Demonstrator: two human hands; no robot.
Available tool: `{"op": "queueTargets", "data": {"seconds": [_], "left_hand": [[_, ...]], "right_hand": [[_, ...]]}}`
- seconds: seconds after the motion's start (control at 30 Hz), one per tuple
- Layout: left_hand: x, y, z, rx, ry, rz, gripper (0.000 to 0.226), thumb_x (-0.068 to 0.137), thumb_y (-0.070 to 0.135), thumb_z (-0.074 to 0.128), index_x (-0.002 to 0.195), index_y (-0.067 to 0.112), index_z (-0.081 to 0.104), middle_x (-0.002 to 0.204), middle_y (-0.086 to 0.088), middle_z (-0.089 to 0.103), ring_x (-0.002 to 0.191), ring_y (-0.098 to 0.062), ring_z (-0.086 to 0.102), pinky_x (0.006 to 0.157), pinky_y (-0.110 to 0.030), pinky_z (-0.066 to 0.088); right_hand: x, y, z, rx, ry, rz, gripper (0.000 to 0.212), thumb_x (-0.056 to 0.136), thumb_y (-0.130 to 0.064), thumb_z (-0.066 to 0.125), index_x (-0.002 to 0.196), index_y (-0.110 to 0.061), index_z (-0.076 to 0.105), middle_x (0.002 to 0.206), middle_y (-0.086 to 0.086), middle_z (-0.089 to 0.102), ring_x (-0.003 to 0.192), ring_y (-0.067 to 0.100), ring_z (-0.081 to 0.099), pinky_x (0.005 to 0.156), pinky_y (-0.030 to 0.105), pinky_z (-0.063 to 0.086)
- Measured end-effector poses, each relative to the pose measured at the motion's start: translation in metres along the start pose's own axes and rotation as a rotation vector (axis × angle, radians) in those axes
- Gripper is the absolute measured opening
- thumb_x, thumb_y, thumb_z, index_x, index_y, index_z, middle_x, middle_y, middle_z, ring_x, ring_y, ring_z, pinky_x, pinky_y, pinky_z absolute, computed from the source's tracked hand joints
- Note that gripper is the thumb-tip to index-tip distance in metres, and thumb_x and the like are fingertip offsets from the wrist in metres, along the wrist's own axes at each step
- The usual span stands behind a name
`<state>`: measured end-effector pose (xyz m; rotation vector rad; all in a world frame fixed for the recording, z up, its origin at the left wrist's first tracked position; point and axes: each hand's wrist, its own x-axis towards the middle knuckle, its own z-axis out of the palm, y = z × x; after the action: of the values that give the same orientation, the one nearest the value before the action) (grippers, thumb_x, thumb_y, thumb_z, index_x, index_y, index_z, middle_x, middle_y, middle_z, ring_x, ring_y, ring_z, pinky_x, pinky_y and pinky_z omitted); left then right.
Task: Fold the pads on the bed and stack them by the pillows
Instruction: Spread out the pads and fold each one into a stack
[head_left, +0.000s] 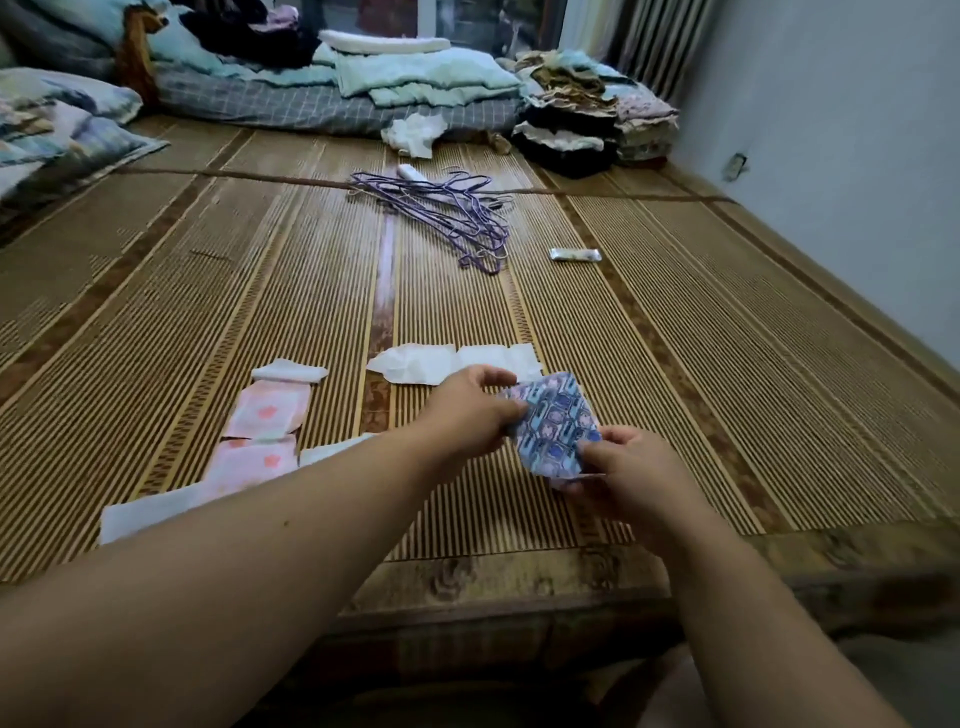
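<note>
A folded pad in a blue and purple patterned wrapper (553, 423) is held just above the bamboo mat (701, 322). My left hand (470, 410) pinches its left edge, and my right hand (631, 475) grips its lower right corner. Behind it a white unfolded pad (457, 362) lies flat on the mat. To the left, a long pink pad with flower prints (260, 434) lies stretched out with white ends, partly hidden by my left forearm. Pillows (57, 124) are at the far left.
A bunch of purple hangers (449, 213) lies mid-mat, with a small wrapped packet (575, 254) to its right. Folded bedding (415, 83) and stacked clothes (587, 119) line the far end. A wall (857, 130) runs along the right; the wooden bed edge (519, 582) is near me.
</note>
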<state>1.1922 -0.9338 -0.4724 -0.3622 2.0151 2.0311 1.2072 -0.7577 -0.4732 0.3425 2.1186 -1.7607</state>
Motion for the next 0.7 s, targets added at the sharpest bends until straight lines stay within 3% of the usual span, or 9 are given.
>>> {"op": "queueTargets", "data": {"seconds": [0.1, 0.2, 0.3, 0.43, 0.5, 0.57, 0.63, 0.7], "left_hand": [[0.035, 0.004, 0.027, 0.067, 0.042, 0.028, 0.02, 0.087, 0.003, 0.063, 0.094, 0.02, 0.057, 0.104, -0.016, 0.064, 0.081, -0.021, 0.063, 0.06, -0.03, 0.054], [0.059, -0.001, 0.047, 0.189, 0.029, 0.022, 0.026, 0.086, -0.003, 0.06, 0.099, 0.019, 0.058, 0.111, -0.012, 0.061, 0.099, -0.027, 0.062, 0.074, -0.036, 0.059], [0.067, -0.011, 0.054, 0.278, 0.054, -0.005, 0.03, 0.083, -0.006, 0.06, 0.1, 0.019, 0.061, 0.11, -0.005, 0.057, 0.107, -0.027, 0.058, 0.084, -0.041, 0.057], [0.065, -0.02, 0.049, 0.27, 0.062, -0.065, 0.018, 0.083, 0.004, 0.063, 0.094, 0.018, 0.061, 0.112, -0.01, 0.062, 0.101, -0.026, 0.061, 0.082, -0.039, 0.057], [0.06, -0.02, 0.044, 0.272, 0.05, -0.065, 0.011, 0.087, 0.01, 0.062, 0.092, 0.019, 0.061, 0.111, -0.011, 0.064, 0.097, -0.024, 0.061, 0.073, -0.033, 0.056], [0.055, -0.022, 0.037, 0.327, 0.045, -0.032, 0.013, 0.087, 0.014, 0.062, 0.099, 0.019, 0.062, 0.113, -0.009, 0.064, 0.097, -0.022, 0.061, 0.076, -0.032, 0.055], [0.049, -0.025, 0.028, 0.407, 0.037, 0.0, 0.029, 0.085, 0.019, 0.065, 0.114, 0.02, 0.059, 0.121, -0.006, 0.06, 0.088, -0.014, 0.06, 0.069, -0.023, 0.054], [0.043, -0.027, 0.011, 0.524, 0.07, 0.04, 0.042, 0.082, 0.026, 0.069, 0.122, 0.027, 0.055, 0.131, -0.006, 0.049, 0.086, -0.01, 0.056, 0.069, -0.019, 0.05]], "right_hand": [[0.015, 0.006, -0.011, 0.046, 0.127, 0.032, 0.018, 0.096, -0.011, 0.051, 0.083, -0.005, 0.061, 0.064, 0.006, 0.071, 0.043, 0.012, 0.065, 0.035, 0.019, 0.043], [0.03, 0.014, -0.021, 0.002, 0.24, 0.052, 0.014, 0.093, -0.009, 0.056, 0.082, -0.005, 0.063, 0.076, 0.012, 0.07, 0.042, 0.01, 0.062, 0.033, 0.019, 0.043], [0.041, 0.022, -0.026, -0.08, 0.288, 0.084, 0.01, 0.091, -0.01, 0.061, 0.095, -0.004, 0.066, 0.079, 0.013, 0.07, 0.048, 0.014, 0.062, 0.046, 0.027, 0.053], [0.048, 0.028, -0.027, -0.261, 0.316, 0.058, 0.018, 0.087, -0.019, 0.065, 0.103, -0.011, 0.067, 0.085, 0.007, 0.072, 0.064, 0.019, 0.067, 0.064, 0.039, 0.059], [0.046, 0.027, -0.027, -0.406, 0.346, 0.015, 0.027, 0.086, -0.027, 0.065, 0.109, -0.014, 0.066, 0.098, 0.007, 0.071, 0.081, 0.022, 0.066, 0.074, 0.042, 0.056], [0.041, 0.022, -0.025, -0.489, 0.403, -0.06, 0.034, 0.087, -0.034, 0.064, 0.115, -0.015, 0.063, 0.104, 0.005, 0.067, 0.084, 0.017, 0.061, 0.068, 0.033, 0.049], [0.032, 0.015, -0.018, -0.49, 0.445, -0.203, 0.033, 0.088, -0.036, 0.063, 0.115, -0.017, 0.063, 0.094, -0.001, 0.063, 0.075, 0.01, 0.058, 0.057, 0.026, 0.043], [0.024, 0.007, -0.007, -0.477, 0.436, -0.385, 0.025, 0.086, -0.032, 0.065, 0.107, -0.019, 0.066, 0.081, -0.007, 0.061, 0.073, 0.012, 0.061, 0.058, 0.026, 0.044]]}}
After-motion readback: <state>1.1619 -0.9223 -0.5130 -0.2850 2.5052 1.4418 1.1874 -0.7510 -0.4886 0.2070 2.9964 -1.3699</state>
